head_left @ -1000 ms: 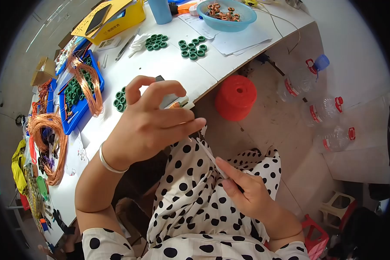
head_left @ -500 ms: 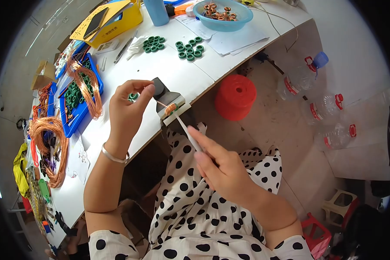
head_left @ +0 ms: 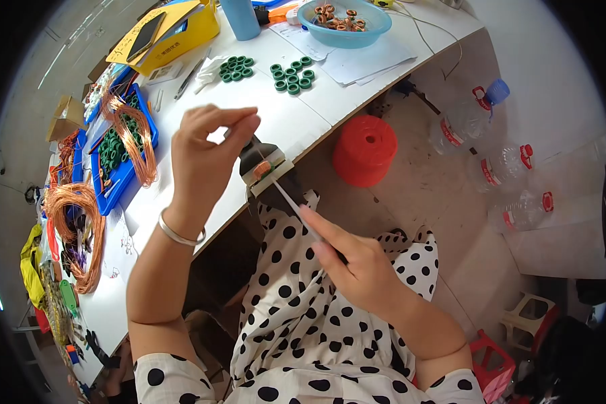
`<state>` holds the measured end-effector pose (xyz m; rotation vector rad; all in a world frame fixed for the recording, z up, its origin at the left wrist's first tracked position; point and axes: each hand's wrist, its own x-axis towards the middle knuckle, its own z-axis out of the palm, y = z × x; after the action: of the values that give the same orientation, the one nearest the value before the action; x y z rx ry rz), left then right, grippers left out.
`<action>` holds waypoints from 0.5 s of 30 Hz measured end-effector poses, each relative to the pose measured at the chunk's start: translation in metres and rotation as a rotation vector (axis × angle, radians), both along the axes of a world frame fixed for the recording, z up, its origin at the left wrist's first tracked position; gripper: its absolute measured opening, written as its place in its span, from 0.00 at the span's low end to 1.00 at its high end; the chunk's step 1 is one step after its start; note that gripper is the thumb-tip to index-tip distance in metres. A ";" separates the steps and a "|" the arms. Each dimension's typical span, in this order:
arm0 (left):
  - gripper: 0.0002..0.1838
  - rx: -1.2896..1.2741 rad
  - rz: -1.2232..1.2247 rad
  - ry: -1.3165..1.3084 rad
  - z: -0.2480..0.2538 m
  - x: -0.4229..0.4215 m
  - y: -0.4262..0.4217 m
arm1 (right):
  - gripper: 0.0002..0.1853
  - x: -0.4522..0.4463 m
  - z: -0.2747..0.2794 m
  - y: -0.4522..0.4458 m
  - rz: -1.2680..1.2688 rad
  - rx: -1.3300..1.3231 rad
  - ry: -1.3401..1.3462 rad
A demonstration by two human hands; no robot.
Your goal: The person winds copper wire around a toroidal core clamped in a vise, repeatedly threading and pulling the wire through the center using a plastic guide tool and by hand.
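Copper coil (head_left: 262, 170) sits in a dark holder (head_left: 251, 160) at the edge of the worktop (head_left: 165, 192); the right grip (head_left: 357, 259) clasps a pale stick (head_left: 291, 203), tip beside the coil. Whether the left grip (head_left: 205, 155), nearby, is closed, I can't tell.

left fingers (head_left: 234, 116) pinched together

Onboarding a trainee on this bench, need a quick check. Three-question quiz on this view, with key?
1. Fill the gap: the slim pale tool is held in the ____ hand.
2. True or false: the light-blue bowl holds copper-wound rings.
3. Choose: the copper-wound piece nearest the hands is
A. on the floor
B. at the edge of the white table
C. inside the yellow box

Key: 1. right hand; 2. true; 3. B.
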<state>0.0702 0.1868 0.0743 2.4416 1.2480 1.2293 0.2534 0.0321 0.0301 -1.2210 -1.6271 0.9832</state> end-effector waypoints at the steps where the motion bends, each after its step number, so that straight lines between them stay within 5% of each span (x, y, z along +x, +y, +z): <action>1: 0.06 -0.169 0.061 -0.091 -0.009 -0.003 0.001 | 0.24 -0.005 0.001 0.008 0.009 0.026 0.013; 5: 0.06 -0.244 0.110 -0.205 -0.028 -0.012 -0.015 | 0.24 -0.021 0.018 0.025 0.041 -0.337 0.318; 10: 0.08 -0.531 0.111 -0.530 -0.020 -0.006 -0.028 | 0.25 -0.014 0.019 -0.009 0.049 -0.441 0.512; 13: 0.08 -0.047 0.095 -0.091 -0.007 0.002 -0.049 | 0.25 0.002 0.011 -0.031 0.081 -0.300 0.383; 15: 0.08 0.021 0.100 -0.026 -0.011 0.005 -0.050 | 0.25 0.009 0.006 -0.039 0.090 -0.272 0.348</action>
<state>0.0749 0.1365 0.0632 2.3953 1.3729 1.3011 0.2627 -0.0067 0.0357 -1.0826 -1.3135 1.4240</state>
